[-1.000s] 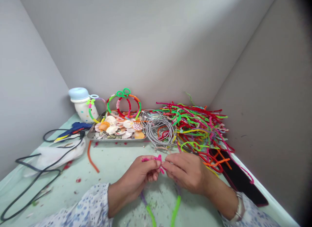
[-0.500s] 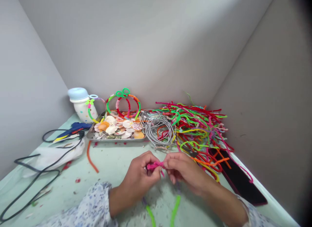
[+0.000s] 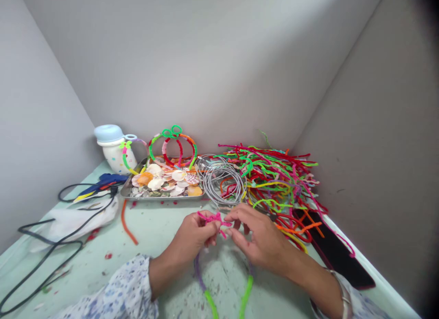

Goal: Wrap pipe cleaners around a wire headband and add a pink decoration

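Observation:
My left hand (image 3: pixel 197 234) pinches a bright pink pipe cleaner (image 3: pixel 217 218) bent into a small looped shape, with several tips sticking out. Close at its right side is my right hand (image 3: pixel 254 230), thumb and forefinger apart around one pink tip; I cannot tell whether they touch it. Below the hands hangs a hoop (image 3: pixel 246 294) wrapped in purple and lime green pipe cleaner, running out of view at the bottom. Its upper part is hidden behind my hands, so how it joins the pink piece does not show.
A metal tray (image 3: pixel 164 199) of seashells stands at the back, with finished-looking wrapped hoops (image 3: pixel 196 150) on it. Right of it lie coiled grey wire (image 3: pixel 222 184) and a heap of pipe cleaners (image 3: pixel 274 172). A bottle (image 3: pixel 115 150), blue-handled pliers (image 3: pixel 109 178) and black cable (image 3: pixel 55 241) are left.
My right fingers have let go of the pink pipe cleaner and spread apart. More of the pink shape shows, raised slightly in my left hand. The purple part of the hoop has come into view.

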The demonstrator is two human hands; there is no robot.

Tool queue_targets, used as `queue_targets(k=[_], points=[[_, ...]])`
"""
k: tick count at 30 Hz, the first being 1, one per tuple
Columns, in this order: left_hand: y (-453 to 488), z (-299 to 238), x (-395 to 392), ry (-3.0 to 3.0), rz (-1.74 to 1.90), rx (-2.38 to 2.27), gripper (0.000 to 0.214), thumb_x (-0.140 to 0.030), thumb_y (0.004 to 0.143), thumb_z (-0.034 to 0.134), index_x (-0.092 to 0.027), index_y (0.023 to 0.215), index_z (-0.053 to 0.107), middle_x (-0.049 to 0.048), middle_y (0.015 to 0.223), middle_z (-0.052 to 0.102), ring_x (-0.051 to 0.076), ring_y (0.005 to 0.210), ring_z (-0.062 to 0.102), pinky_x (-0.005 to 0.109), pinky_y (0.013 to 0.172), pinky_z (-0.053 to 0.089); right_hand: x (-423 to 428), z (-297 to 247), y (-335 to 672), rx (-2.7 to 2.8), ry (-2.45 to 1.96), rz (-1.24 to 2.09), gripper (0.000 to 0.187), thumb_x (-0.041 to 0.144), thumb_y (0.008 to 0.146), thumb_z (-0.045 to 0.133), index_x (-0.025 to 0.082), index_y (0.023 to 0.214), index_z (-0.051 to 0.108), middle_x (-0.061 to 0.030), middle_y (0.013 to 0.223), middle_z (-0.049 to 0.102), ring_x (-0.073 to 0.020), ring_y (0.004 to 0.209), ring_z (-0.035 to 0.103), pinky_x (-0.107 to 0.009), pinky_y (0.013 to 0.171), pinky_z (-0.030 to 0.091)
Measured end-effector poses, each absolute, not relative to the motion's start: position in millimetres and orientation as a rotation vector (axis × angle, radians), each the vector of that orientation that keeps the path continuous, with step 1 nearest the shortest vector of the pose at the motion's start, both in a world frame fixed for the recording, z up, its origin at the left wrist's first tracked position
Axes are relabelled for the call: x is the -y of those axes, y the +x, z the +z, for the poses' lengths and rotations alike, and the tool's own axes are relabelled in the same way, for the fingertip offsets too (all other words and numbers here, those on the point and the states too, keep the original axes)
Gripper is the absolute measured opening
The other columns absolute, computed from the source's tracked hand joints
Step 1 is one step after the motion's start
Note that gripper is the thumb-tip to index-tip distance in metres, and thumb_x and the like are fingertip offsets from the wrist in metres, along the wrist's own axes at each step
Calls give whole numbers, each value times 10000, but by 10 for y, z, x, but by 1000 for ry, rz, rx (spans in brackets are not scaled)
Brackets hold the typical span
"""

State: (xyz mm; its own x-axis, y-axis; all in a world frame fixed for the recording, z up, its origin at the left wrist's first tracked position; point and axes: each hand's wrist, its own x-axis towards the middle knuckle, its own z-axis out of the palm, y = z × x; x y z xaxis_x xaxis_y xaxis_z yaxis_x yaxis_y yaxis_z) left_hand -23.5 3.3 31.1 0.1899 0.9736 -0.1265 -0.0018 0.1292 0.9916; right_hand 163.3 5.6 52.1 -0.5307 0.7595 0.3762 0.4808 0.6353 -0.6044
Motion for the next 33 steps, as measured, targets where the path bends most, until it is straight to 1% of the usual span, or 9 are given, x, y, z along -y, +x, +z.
queue_targets(k=[3,7,9,14,17,21,25,29,33], points=[[-223,302,-17,1159,956,-1090,167,-271,723,622,-144,625,575,-31,466,516,85,429,408,214,463,315,-64,469,1629,2258,-905,458,137,137,862,504,187,932,611,-43,857,593,-166,798,553,-280,693,433],[-210,324,17,1179,940,-1095,150,-279,715,650,-155,676,577,-43,479,525,86,426,421,208,459,322,-64,495,1591,2189,-937,591,131,145,846,503,181,779,610,-10,737,569,-133,680,513,-250,614,377],[-210,336,42,1246,929,-1096,119,-259,728,638,-161,700,577,-43,506,538,84,432,417,204,454,311,-58,517,1569,2080,-1048,864,150,167,818,509,176,692,589,10,647,543,-120,617,492,-238,578,360],[-233,308,131,1741,1008,-1112,48,-145,734,603,-164,728,647,2,651,590,109,560,487,216,531,345,-71,452,1561,1456,-1201,1932,125,243,706,499,166,619,546,40,524,512,-63,395,420,-187,393,241],[-237,265,144,1890,1036,-1085,68,-127,726,606,-169,740,659,5,679,592,114,588,499,222,556,350,-110,417,1593,1303,-1190,2119,126,259,672,530,153,609,559,33,531,528,-52,374,429,-176,362,221],[-225,236,63,1433,985,-1110,61,-226,781,592,-167,766,584,-12,617,598,111,540,498,213,527,365,-153,499,1659,1464,-1111,2004,217,345,767,603,136,818,630,-13,743,623,-63,504,525,-168,426,316],[-227,228,-23,1152,975,-1118,157,-293,747,636,-156,718,565,-46,493,529,94,437,436,213,471,339,-138,597,1685,1935,-1124,1270,290,268,796,637,186,1073,615,-30,910,638,-123,715,577,-238,631,443],[-213,242,-22,1121,965,-1099,200,-294,735,635,-151,615,562,-33,468,521,88,426,425,211,460,317,-97,624,1649,2182,-1056,793,89,189,837,579,195,879,657,-12,848,622,-141,760,552,-268,699,421],[-195,282,27,1145,938,-1071,181,-301,704,679,-166,684,560,-47,498,537,86,423,429,211,463,339,-89,596,1609,2078,-1141,962,169,214,846,535,175,699,608,28,632,537,-111,598,477,-229,555,346]])
